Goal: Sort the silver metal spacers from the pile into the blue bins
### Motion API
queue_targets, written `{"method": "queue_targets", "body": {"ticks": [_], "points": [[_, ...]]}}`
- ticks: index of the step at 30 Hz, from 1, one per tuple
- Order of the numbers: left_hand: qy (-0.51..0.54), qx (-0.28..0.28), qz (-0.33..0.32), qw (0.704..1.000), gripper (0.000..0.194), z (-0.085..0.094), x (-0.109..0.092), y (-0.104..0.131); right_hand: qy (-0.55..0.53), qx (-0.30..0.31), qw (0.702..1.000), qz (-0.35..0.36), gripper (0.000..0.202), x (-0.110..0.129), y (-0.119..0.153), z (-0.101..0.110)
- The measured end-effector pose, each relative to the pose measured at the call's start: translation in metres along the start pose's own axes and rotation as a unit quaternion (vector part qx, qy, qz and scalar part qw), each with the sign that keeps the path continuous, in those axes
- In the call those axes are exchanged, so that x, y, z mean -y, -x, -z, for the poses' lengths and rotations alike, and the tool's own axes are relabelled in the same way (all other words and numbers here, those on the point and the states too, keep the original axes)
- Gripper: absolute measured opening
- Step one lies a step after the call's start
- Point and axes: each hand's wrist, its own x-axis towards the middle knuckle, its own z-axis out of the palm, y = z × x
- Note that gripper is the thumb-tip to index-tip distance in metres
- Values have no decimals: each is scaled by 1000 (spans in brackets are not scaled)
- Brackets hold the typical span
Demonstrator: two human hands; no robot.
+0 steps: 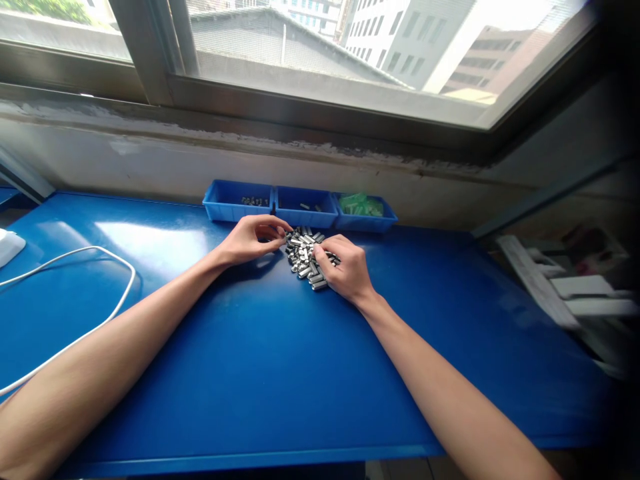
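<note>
A heap of small silvery metal cylinders (pixel 303 257), mixed with some darker pieces, lies on the blue table. At the heap's left edge is my left hand (pixel 255 238), its thumb and forefinger curved together around a small metal piece that barely shows. My right hand (pixel 345 267) rests over the right side of the heap. Its fingers are curled in and the thumb presses against them in a pinch; what lies between them is hidden.
Behind the heap, three blue bins stand joined in a row: the left bin (pixel 220 212) and middle bin (pixel 295 217) hold small metal parts, the right bin (pixel 345 223) a green plastic bag (pixel 361 205). A white cable (pixel 131 283) curves across the table's left side. The window wall (pixel 150 157) rises behind.
</note>
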Motion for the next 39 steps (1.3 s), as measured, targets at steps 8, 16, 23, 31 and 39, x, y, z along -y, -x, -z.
{"method": "queue_targets", "body": {"ticks": [8,16,23,31,39], "points": [[17,5,6,1000,24,2,0,-1,-4,-2,1000,5,22,-1,0,0],[41,-87,21,995,21,1,-2,-3,-3,-4,1000,7,24,0,-1,1],[55,-255,-33,965,28,3,1,-8,-10,3,1000,-5,24,-2,0,0],[-199,-123,-121,965,21,-5,0,0,-2,0,1000,-15,25,-1,0,0],[-328,26,-138,934,32,-7,11,2,1,0,1000,-20,25,0,-1,1]]}}
